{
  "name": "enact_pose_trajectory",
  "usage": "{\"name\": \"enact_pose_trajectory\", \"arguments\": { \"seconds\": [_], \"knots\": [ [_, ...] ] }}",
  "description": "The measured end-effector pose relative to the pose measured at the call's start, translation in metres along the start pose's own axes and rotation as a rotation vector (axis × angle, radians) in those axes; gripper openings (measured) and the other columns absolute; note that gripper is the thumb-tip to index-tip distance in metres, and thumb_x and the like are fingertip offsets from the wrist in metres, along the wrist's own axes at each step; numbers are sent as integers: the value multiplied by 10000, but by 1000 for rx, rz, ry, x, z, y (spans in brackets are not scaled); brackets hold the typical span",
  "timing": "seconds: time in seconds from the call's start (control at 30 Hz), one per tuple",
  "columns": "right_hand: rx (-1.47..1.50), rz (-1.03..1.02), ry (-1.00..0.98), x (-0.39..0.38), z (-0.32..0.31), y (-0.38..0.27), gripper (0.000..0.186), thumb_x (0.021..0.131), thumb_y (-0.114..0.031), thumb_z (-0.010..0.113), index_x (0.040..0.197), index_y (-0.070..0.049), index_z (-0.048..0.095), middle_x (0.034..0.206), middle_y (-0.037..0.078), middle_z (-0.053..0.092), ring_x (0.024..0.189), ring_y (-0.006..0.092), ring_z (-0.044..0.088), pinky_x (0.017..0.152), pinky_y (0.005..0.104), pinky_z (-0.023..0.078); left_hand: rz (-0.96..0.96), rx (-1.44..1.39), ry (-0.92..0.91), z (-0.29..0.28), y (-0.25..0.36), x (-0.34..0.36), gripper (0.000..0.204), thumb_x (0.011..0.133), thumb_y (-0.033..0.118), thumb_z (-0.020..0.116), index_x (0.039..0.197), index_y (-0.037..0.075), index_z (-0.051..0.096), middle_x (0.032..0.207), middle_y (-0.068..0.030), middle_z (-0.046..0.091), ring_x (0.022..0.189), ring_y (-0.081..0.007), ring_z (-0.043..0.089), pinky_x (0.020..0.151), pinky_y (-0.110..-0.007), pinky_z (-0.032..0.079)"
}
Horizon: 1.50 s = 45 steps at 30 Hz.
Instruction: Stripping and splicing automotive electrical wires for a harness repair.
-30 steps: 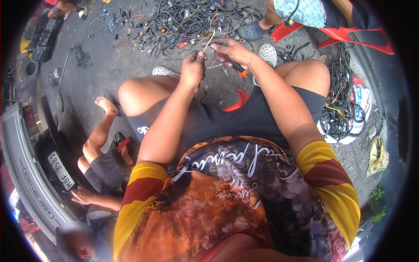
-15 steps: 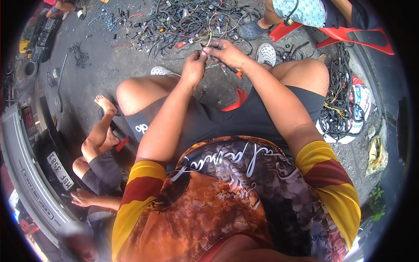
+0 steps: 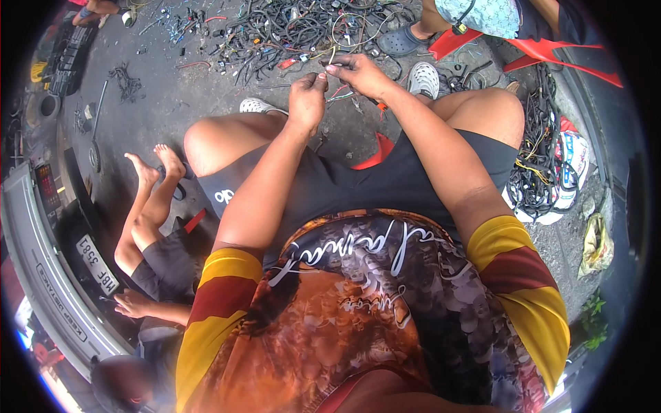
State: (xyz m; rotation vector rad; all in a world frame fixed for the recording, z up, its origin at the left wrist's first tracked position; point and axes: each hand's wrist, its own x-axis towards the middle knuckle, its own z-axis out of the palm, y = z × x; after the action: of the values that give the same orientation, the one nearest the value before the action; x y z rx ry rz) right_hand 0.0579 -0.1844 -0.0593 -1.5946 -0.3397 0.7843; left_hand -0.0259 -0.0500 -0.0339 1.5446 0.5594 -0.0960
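Near the cable heap point(image 3: 282, 34) — grey clog point(image 3: 401, 43) beside — left hand point(image 3: 307, 100) pinches pale wire point(image 3: 333, 54), right hand point(image 3: 365, 76) grips orange-handled tool point(image 3: 381, 107)

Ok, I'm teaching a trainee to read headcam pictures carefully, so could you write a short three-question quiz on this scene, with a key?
1. True or false: the wearer's bare left hand and bare right hand are close together, with a thin, pale-yellow wire at the fingertips.

2. Multiple choice: the orange tool handle is nearest to:
A) the left hand
B) the right hand
C) the left knee

3. Fill in the blank: the big, tangled heap of mostly black wires lies on the grey ____.

Key: 1. True. 2. B. 3. Ground.
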Motion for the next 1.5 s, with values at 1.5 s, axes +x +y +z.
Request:
{"name": "enact_pose_trajectory", "arguments": {
  "seconds": [1.5],
  "knots": [
    [-73,-79,-168,-16,-2,-28,423,923,-401,553,1197,-78,563,618,-62,453,474,25,363,414,203,292,34,-62,-156,-4,11,2,151,947,202,482,997,82,559,636,67,414,508,-25,339,443,-194,257]
  ]
}}
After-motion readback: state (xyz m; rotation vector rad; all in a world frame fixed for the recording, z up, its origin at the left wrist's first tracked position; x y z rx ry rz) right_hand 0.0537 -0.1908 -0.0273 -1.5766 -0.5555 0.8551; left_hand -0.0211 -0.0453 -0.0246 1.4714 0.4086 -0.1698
